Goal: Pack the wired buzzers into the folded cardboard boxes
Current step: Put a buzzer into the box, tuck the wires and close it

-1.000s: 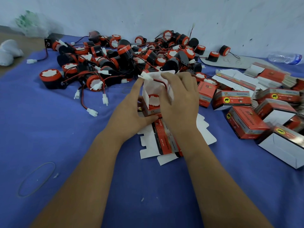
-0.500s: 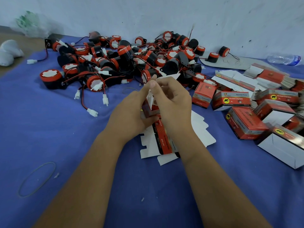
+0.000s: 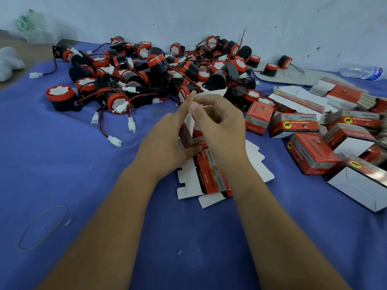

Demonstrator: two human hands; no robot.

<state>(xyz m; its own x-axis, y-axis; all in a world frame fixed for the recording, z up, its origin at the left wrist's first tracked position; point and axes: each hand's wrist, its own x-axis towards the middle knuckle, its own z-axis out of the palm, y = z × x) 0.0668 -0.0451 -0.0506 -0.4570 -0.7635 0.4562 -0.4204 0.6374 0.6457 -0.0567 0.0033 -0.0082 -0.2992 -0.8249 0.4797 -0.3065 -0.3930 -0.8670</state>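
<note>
Both forearms reach forward over the blue surface [image 3: 62, 164]. The left hand [image 3: 165, 147] grips a red cardboard box [image 3: 189, 139] from its side; the right hand [image 3: 222, 124] pinches its white flap [image 3: 207, 95]. Flat cartons [image 3: 209, 176] lie beneath, wired buzzers [image 3: 157, 74] piled beyond.

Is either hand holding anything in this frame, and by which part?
Both hold one cardboard box: the left hand grips its lower body from the left, and the right hand pinches the white top flap.

Blue cloth [image 3: 62, 164] w/ rubber band [image 3: 43, 227]; water bottle [image 3: 361, 72] far right; plastic bag [image 3: 33, 26].
</note>
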